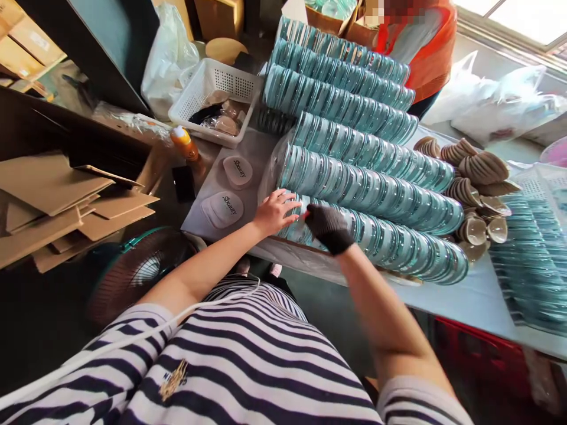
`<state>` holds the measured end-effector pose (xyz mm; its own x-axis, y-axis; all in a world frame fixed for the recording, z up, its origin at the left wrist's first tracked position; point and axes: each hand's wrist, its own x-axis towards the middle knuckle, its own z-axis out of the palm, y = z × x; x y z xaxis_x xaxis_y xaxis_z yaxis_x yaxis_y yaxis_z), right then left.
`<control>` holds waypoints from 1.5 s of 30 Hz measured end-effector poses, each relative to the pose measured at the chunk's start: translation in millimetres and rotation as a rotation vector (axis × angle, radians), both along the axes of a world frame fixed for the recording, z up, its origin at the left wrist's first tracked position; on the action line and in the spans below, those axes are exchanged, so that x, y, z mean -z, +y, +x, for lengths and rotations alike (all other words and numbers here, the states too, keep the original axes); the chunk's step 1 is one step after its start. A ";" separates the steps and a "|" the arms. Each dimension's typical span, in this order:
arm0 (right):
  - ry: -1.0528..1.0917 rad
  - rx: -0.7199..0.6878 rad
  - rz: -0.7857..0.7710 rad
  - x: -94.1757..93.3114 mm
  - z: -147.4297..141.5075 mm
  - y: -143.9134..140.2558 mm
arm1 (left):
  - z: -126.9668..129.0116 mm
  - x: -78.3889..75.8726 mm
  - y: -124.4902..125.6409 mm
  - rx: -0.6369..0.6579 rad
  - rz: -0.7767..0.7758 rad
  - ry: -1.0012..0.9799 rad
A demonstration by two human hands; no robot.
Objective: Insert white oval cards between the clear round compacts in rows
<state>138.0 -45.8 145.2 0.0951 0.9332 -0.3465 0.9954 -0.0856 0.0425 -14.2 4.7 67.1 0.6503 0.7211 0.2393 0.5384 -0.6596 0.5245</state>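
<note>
Long rows of teal-rimmed clear round cases (367, 177) lie stacked on edge across the white table (460, 301). My bare left hand (275, 211) rests with spread fingers on the near end of the closest row (398, 245). My right hand (328, 227), in a black glove, presses on the same row just to its right, fingers curled over the cases. Whether either hand pinches a single case is hidden. Two white oval puffs with script print (230, 192) lie on a sheet left of my left hand.
A white basket (212, 97) with packets and an orange-capped bottle (185, 144) stand at the back left. Tan puffs (478, 189) pile right of the rows, beside more teal cases (531, 260). Cardboard sheets (57, 206) and a fan (137, 265) sit left. A person in orange (425, 47) stands opposite.
</note>
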 end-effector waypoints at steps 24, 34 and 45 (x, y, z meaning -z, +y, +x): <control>0.000 0.151 0.161 7.1 60.9 -13.7 | 19.0 -22.0 -14.1 0.157 0.114 0.066; 0.029 -0.020 -0.464 -2.8 85.1 87.5 | 24.3 -15.5 -11.7 0.202 0.054 0.125; -0.023 -0.181 0.007 -12.0 65.6 17.2 | 24.0 -13.5 -11.4 0.186 0.069 0.131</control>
